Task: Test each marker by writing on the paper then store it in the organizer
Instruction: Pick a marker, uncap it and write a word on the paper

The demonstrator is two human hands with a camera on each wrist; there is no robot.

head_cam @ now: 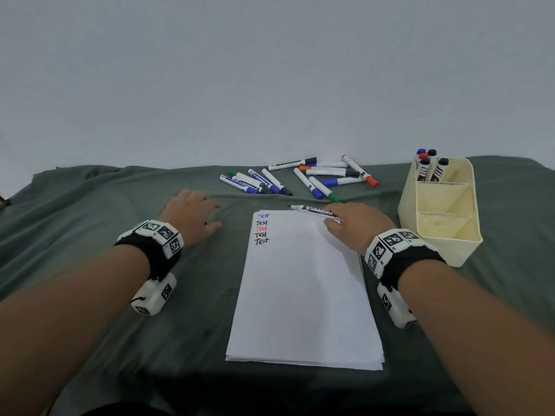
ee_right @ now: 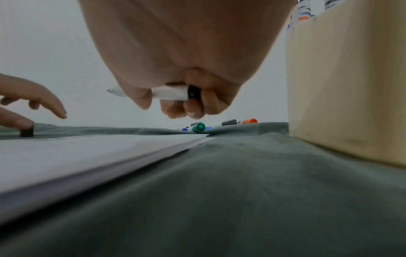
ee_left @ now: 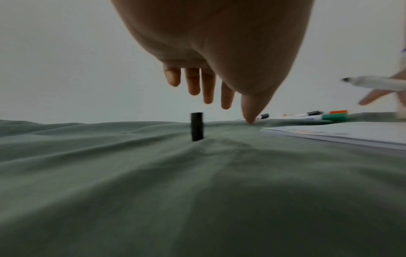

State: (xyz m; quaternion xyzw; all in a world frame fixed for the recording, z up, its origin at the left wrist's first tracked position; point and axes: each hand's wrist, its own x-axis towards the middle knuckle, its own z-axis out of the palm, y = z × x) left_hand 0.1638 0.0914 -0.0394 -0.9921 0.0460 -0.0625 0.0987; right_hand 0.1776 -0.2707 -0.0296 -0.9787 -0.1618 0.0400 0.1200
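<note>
Fingers [ee_right: 175,107] of right hand [head_cam: 356,225] curl round uncapped marker [head_cam: 315,210] — tip pointing left.

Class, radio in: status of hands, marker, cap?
Right hand grips uncapped marker over paper. Left hand open above upright black cap. Nothing blocking.

Uncapped black whiteboard marker [head_cam: 315,210] held level over paper's [head_cam: 303,295] top edge.

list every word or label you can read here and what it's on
"Test", five times down the white paper sheet: blue, black, red, black, black.
"Whiteboard" on the uncapped white marker held by the right hand.
Labels on the loose markers and the markers in the cream plastic organizer: too small to read.
</note>
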